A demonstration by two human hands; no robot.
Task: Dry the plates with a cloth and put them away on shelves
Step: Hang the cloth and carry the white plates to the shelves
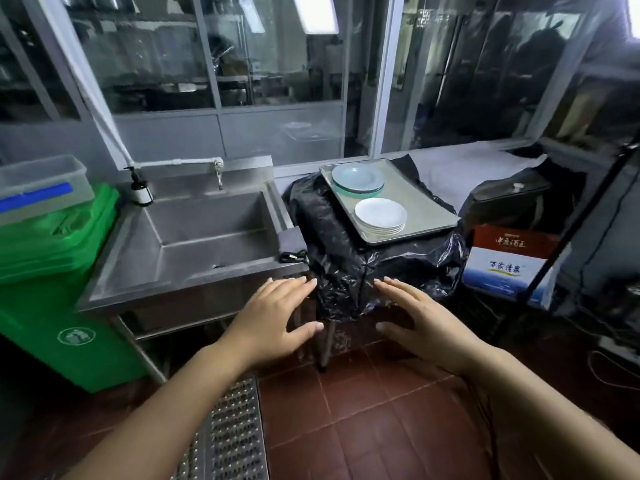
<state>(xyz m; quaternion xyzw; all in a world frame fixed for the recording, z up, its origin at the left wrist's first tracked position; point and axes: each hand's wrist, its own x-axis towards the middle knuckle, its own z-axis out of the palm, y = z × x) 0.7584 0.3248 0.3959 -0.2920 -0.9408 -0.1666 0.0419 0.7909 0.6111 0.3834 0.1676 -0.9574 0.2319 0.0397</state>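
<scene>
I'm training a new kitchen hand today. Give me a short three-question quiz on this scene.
1. True or false: the left hand holds a plate.
2. How many plate stacks sit on the tray?
3. Which stack is nearer the person: A) white stack B) bluish stack?

Key:
1. False; both it and the right hand are open and hold nothing.
2. Two.
3. A.
</scene>
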